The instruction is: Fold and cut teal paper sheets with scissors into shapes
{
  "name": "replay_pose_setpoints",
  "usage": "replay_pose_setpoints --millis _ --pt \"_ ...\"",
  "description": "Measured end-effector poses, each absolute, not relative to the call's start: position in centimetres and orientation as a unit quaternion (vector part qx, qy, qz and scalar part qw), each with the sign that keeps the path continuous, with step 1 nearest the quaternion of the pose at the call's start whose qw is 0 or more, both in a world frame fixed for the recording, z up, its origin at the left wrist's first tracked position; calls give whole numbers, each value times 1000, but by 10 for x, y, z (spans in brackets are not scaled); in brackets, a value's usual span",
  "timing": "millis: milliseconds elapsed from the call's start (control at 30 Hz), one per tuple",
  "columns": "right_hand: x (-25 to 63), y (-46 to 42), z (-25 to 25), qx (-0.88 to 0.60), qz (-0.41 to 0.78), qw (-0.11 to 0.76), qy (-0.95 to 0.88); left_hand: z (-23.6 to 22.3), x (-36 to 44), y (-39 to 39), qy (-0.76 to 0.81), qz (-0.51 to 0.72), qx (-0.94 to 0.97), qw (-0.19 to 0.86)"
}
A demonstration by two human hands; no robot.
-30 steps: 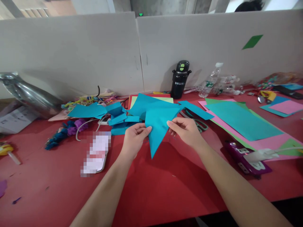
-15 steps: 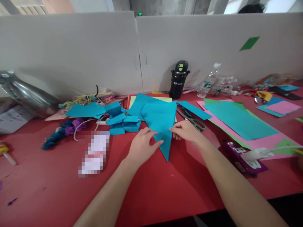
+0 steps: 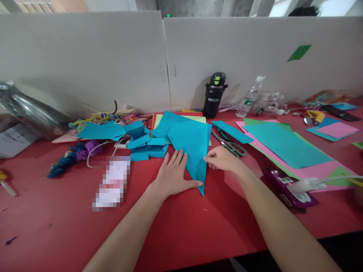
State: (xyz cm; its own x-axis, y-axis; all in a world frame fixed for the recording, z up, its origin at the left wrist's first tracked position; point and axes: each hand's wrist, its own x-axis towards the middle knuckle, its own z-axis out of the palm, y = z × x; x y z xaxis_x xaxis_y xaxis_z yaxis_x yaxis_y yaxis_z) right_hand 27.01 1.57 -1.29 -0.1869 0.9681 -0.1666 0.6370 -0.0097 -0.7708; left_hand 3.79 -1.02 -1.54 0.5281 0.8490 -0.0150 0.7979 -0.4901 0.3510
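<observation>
A folded teal paper triangle [image 3: 193, 145] lies on the red table [image 3: 198, 226], its tip pointing toward me. My left hand [image 3: 174, 175] lies flat on the triangle's left edge, fingers stretched out and pressing it down. My right hand [image 3: 224, 159] pinches the triangle's right edge with fingertips together. More teal sheets lie under and behind the triangle.
Folded teal pieces [image 3: 144, 145] and a phone [image 3: 112, 183] lie left of my hands. Scissors [image 3: 231, 145], a black bottle [image 3: 214, 94], plastic bottles [image 3: 255, 100], stacked coloured sheets [image 3: 286, 145] and a purple device [image 3: 292, 187] are to the right. A partition wall [image 3: 113, 60] stands behind.
The triangle, held up a second ago, has come down onto the table. My left hand has opened flat on it; my right hand still pinches the right edge.
</observation>
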Motion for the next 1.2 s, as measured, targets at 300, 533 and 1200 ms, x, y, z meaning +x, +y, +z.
replay_pose_setpoints --millis 300,533,1200 --pt "273 11 -2 -594 372 192 -687 -15 41 12 489 82 866 64" --pt "273 7 8 -592 373 160 -696 -1 40 40 516 -77 849 87" --pt "279 7 7 -589 383 131 -699 40 86 91 580 -198 777 142"
